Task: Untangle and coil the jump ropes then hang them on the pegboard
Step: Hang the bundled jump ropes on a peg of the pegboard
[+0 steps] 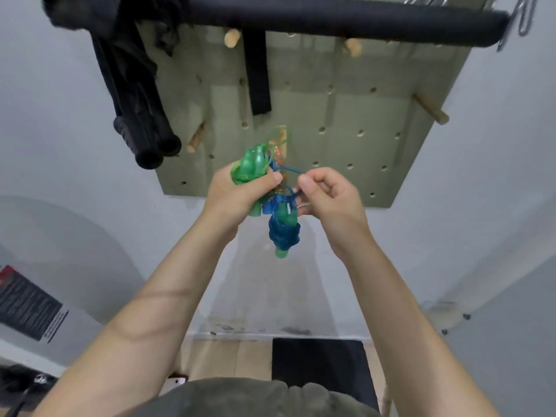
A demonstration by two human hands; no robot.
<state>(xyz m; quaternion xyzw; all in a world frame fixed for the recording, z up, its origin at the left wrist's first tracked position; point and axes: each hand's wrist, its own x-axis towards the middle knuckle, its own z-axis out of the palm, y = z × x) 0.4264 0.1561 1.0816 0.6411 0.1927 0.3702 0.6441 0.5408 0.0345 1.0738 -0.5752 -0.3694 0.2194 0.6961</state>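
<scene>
Both forearms reach up and away from the camera, meeting in front of the pegboard (361, 115) on the far wall. At left, the left hand (237, 191) grips the green rope (251, 170), fingers curled round its bundled cord and handles, thumb pressed across the front. That bundle's handles point up and away, toward the board. At right, the right hand (328, 194) pinches a blue strand (288, 170) between thumb and forefinger, the other fingers curled in.

Between the two hands and a little lower hangs the blue rope (284, 233), a tight wad of cord wound round greenish handles, its long axis running straight down. It is not gripped directly; it dangles from cord that runs up into the knot between the hands. An orange strand (278, 153) also shows in that knot, behind the green handles, too tangled to trace.

Everything turns on that blue strand: it runs leftward from the right fingers into the green bundle, just beside the left thumb. Pulling it free likely means drawing it right, away from the left hand, while the left holds firm.

A bare peg (195, 141) juts out just left of the green rope; black ropes (144, 127) hang further left.
</scene>
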